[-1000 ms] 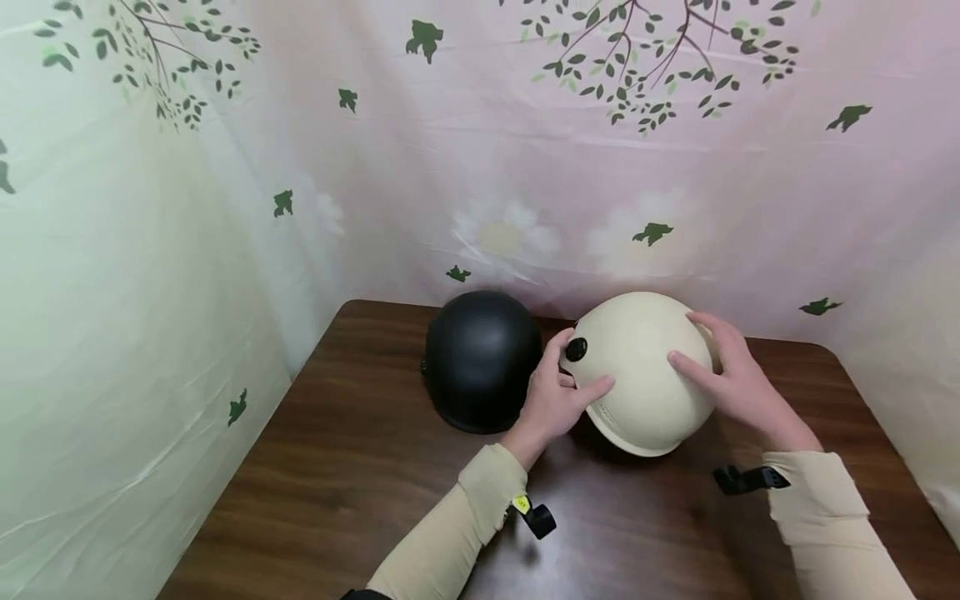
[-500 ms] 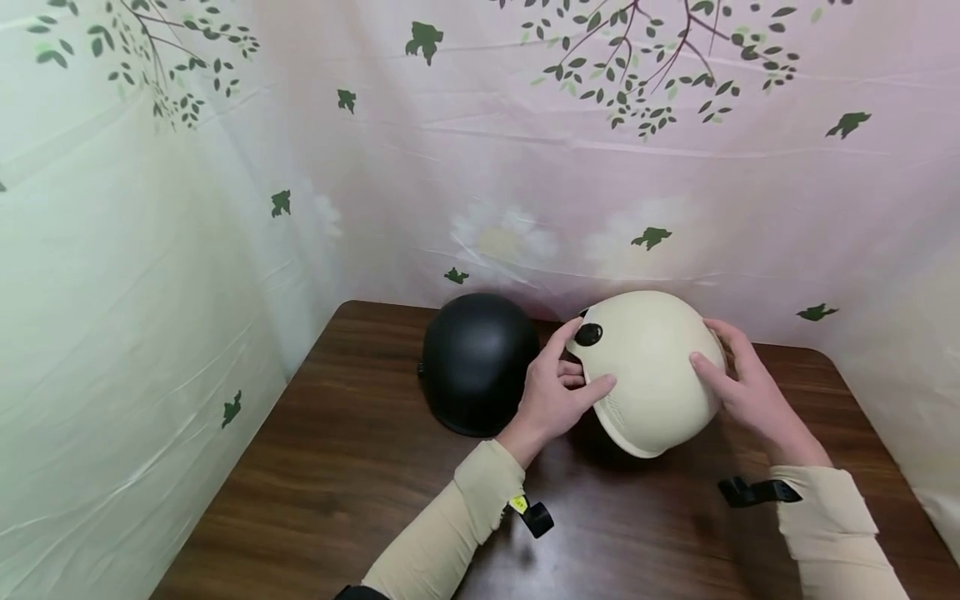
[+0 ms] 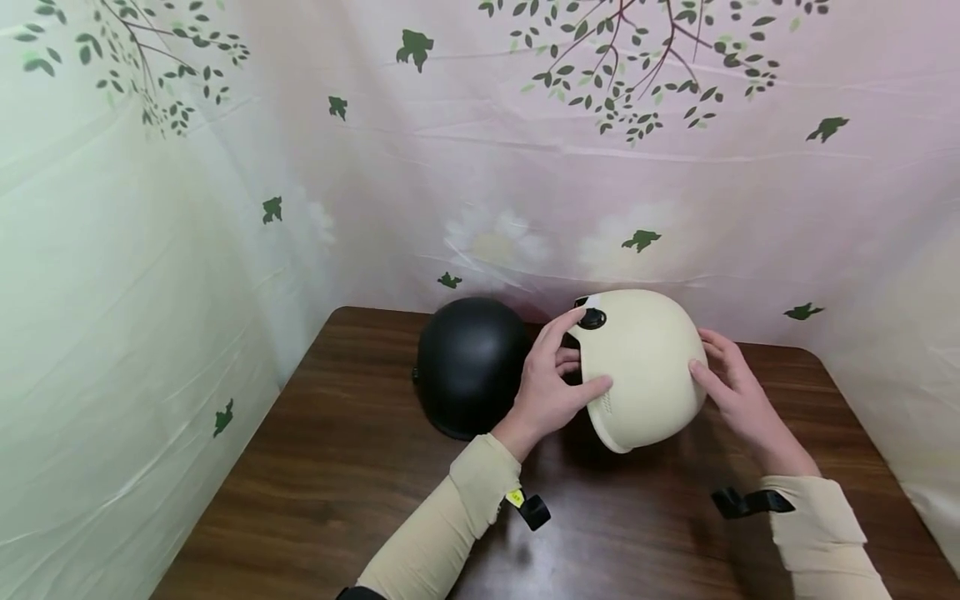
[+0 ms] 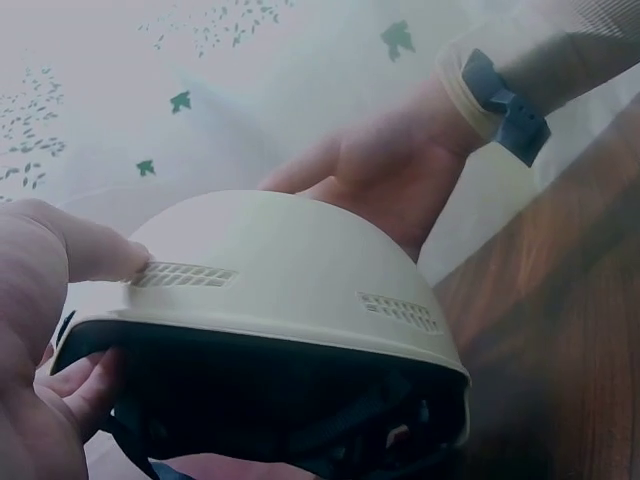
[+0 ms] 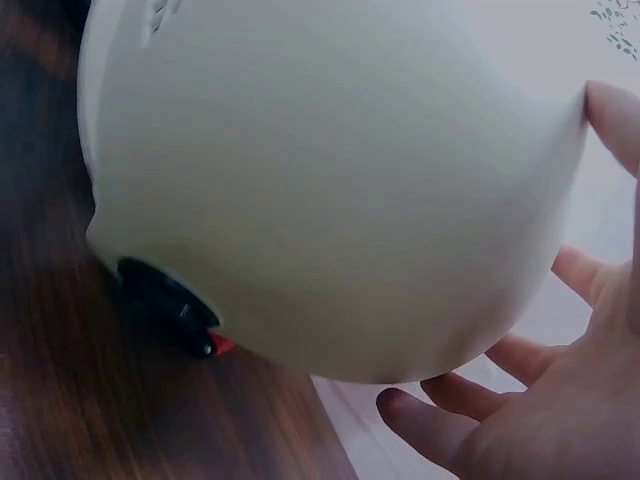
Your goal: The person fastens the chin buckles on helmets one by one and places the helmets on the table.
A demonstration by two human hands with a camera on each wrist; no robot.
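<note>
A cream helmet point(image 3: 645, 367) is held tilted near the back of the table, its rim facing left. My left hand point(image 3: 547, 383) grips that rim: the thumb lies on the outer shell and, in the left wrist view, other fingers reach inside the dark lining. My right hand point(image 3: 738, 396) holds the shell's opposite side, with spread, bent fingers point(image 5: 530, 360) around it in the right wrist view. Mesh-like vents point(image 4: 190, 275) and a dark strap inside show from the left wrist. On the side is a round black fitting point(image 3: 592, 318). A black helmet point(image 3: 472, 367) stands beside my left hand.
The brown wooden table point(image 3: 360, 467) carries both helmets. Close behind its far edge hangs a pale curtain point(image 3: 390, 183) printed with leaves and birds; it also closes off both sides. Wrist straps with small black holders point(image 3: 534, 512) stick out below each forearm.
Between my hands the cream helmet has turned, bringing its rim round to the left and its black fitting up and toward the back. The black helmet stays in its place.
</note>
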